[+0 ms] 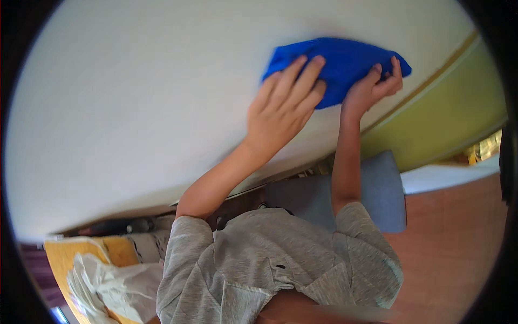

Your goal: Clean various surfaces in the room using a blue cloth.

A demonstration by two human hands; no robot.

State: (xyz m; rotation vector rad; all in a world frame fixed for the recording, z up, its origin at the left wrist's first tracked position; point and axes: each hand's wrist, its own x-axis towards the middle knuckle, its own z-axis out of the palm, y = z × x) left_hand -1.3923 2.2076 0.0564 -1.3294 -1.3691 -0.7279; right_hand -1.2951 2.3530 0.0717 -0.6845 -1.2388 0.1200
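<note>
A plain blue cloth (345, 65) is spread, somewhat folded, against a broad white surface (151, 97). My left hand (286, 102) lies over the cloth's left part, its fingers stretched and slightly bent on top of the fabric. At the cloth's right end, my right hand (375, 89) is bent round the fabric, with one finger raised along the edge. The cloth hides part of that hand's grip.
A grey padded seat (383, 189) stands below my right arm, over a reddish-brown floor (453, 237). A yellow-green panel (437, 113) runs along the white surface's right edge. To the lower left, white crumpled fabric (118, 286) lies on a yellow surface (59, 259).
</note>
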